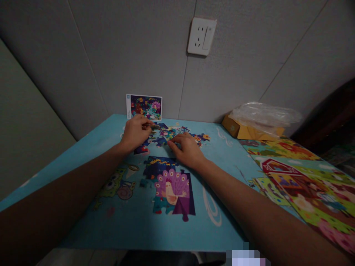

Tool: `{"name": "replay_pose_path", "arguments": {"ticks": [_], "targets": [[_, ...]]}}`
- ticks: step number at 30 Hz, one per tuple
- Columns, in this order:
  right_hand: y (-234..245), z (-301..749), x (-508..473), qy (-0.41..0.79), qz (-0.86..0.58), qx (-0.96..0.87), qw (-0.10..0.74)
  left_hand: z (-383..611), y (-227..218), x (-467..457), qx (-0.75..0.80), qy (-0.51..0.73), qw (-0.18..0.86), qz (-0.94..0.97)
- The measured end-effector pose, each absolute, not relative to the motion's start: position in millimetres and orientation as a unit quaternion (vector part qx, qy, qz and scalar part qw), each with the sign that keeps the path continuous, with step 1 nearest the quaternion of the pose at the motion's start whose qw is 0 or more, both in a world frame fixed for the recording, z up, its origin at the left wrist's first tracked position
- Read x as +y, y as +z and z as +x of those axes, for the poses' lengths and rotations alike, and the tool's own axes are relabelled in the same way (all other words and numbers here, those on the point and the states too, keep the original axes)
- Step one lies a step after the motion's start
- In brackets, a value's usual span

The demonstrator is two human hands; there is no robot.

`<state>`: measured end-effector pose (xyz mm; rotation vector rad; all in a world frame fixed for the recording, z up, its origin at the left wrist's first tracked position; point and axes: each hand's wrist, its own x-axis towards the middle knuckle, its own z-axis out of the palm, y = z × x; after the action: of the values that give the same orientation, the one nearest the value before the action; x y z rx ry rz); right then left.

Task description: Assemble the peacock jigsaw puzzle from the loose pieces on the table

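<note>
My left hand point(136, 132) is over the far side of the table, pinching a thin puzzle piece point(153, 125) seen nearly edge-on. To its right, my right hand point(188, 149) rests low with fingers bent and drawn together beside the loose puzzle pieces point(170, 132); whatever is at its fingertips is hidden. Several colourful pieces lie scattered around and between both hands. Closer to me is a joined section of puzzle point(172, 190), showing a purple peacock against dark blue. A picture card point(146, 107) of the same scene leans upright on the wall behind my left hand.
The light-blue table point(83, 173) carries printed cartoon figures and meets a grey wall with a white socket point(202, 36). On the right, a yellow cardboard box point(249, 129) has clear plastic wrap point(263, 113) on top. Farm-picture boards point(313, 188) lie in front of it.
</note>
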<state>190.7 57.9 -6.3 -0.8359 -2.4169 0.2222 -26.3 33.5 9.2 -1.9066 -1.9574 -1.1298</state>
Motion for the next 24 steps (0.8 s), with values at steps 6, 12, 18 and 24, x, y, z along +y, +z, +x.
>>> {"name": "replay_pose_path", "arguments": {"ticks": [6,12,18,24], "targets": [[-8.5,190.7,58.6,0.110,-0.343,-0.873,0.330,-18.1,2.3,36.8,-0.588,-0.535,-0.046,-0.604],[-6.7,190.1,59.3,0.161,-0.379,-0.831,0.374,1.0,-2.5,29.6,-0.480,-0.552,-0.300,-0.613],[-3.2,191.7,56.5,0.181,-0.373,-0.824,0.387,2.3,-0.5,25.6,-0.482,-0.529,-0.313,-0.625],[-6.1,192.3,58.6,0.199,-0.348,-0.821,0.407,-0.2,0.5,25.8,-0.498,-0.421,-0.195,-0.732]]}}
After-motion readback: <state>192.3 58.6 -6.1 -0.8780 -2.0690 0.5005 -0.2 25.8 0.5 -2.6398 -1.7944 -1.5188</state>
